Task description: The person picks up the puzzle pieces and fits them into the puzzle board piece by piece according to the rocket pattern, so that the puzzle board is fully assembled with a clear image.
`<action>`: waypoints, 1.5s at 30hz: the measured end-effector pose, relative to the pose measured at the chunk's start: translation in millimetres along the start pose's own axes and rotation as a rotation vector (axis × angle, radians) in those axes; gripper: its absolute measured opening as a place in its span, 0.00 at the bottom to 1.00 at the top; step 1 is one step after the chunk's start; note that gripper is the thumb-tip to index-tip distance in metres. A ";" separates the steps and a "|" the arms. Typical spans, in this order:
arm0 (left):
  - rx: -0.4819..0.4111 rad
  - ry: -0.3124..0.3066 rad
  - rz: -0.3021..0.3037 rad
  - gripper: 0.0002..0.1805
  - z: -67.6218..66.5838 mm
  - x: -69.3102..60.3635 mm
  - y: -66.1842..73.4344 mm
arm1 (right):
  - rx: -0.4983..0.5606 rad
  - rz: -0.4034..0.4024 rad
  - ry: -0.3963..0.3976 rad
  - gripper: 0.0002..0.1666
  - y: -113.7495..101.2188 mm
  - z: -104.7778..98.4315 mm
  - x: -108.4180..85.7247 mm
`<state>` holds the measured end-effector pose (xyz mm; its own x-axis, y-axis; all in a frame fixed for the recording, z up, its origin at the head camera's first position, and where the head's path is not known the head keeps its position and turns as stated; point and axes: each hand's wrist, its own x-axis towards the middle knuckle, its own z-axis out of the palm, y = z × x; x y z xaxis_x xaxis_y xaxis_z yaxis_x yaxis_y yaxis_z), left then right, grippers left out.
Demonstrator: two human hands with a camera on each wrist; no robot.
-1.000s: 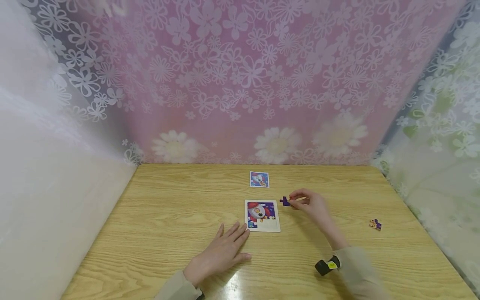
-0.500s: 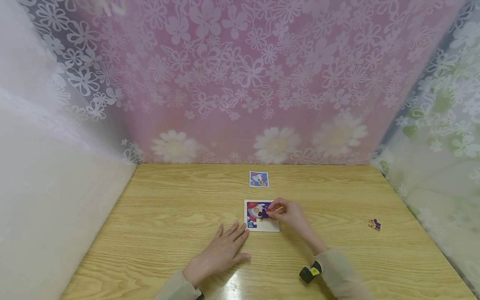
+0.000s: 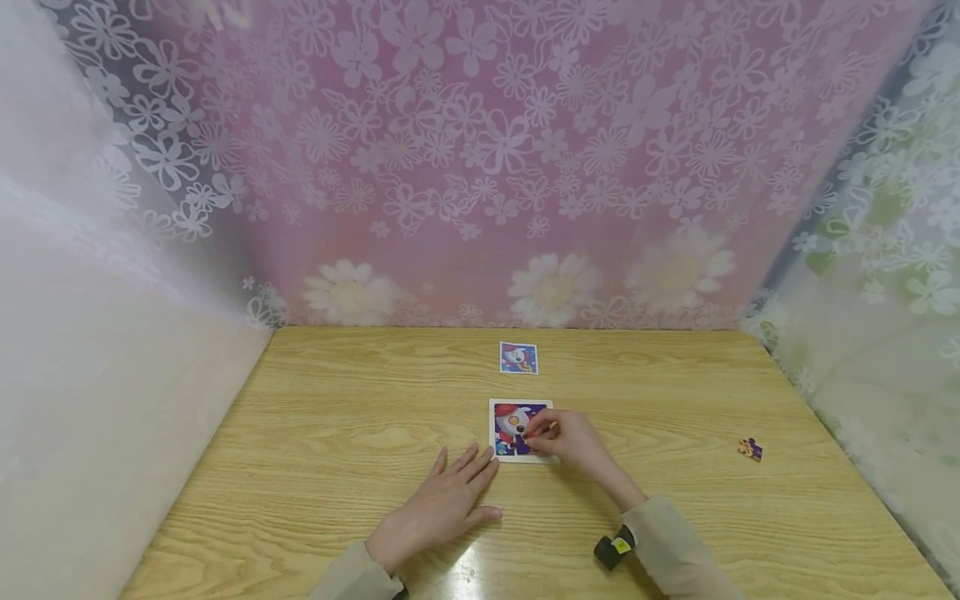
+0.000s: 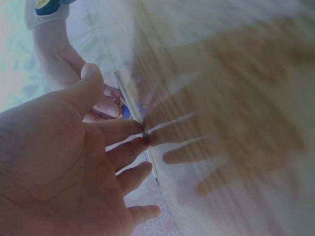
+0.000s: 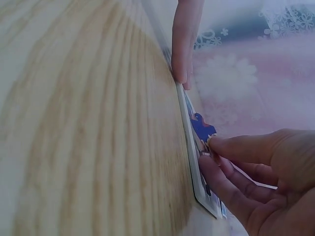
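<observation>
A square jigsaw board [image 3: 504,402] with a white border lies mid-table, most of its rocket picture filled in. Over its lower part my right hand [image 3: 573,442] pinches a dark purple puzzle piece [image 5: 202,128] between thumb and fingers. In the right wrist view that piece is tilted up from the board. My left hand [image 3: 450,498] lies flat on the table with fingers spread, its fingertips touching the board's lower left edge; the left wrist view shows those straight fingers [image 4: 129,153] against the edge. The fingers of my right hand hide part of the picture.
Behind the board lies a small picture card [image 3: 518,358] showing the same rocket. A loose orange and purple puzzle piece [image 3: 750,450] lies far to the right on the wooden table [image 3: 337,400]. Floral curtains [image 3: 480,167] hang behind and beside the table.
My right hand has carried the puzzle piece from right of the board leftward onto the board, then slightly down toward its lower part. The left hand has stayed in place.
</observation>
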<state>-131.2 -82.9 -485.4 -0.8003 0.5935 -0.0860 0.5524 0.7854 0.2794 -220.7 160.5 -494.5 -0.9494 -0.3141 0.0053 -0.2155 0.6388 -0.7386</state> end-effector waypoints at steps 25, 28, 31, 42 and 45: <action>0.007 -0.001 0.008 0.40 -0.3 -0.8 0.2 | -0.211 -0.010 0.006 0.07 -11.4 7.9 5.5; 0.006 -0.001 0.012 0.40 0.8 -0.4 -0.8 | -0.239 -0.017 -0.028 0.07 -13.2 7.6 5.0; 0.008 0.001 0.015 0.40 1.6 -0.2 -1.3 | -0.244 -0.026 -0.041 0.05 -13.8 6.9 3.6; 0.012 0.001 0.009 0.41 2.3 0.4 -1.3 | 0.040 0.057 0.078 0.09 -0.5 -8.0 -8.7; 0.011 0.002 0.008 0.41 1.7 -0.1 -0.7 | 0.065 0.058 0.099 0.11 5.8 -15.2 -12.3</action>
<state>-131.1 -83.2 -487.3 -0.7960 0.5996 -0.0821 0.5615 0.7824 0.2694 -213.7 178.7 -488.6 -0.9785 -0.2048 0.0255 -0.1472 0.6059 -0.7818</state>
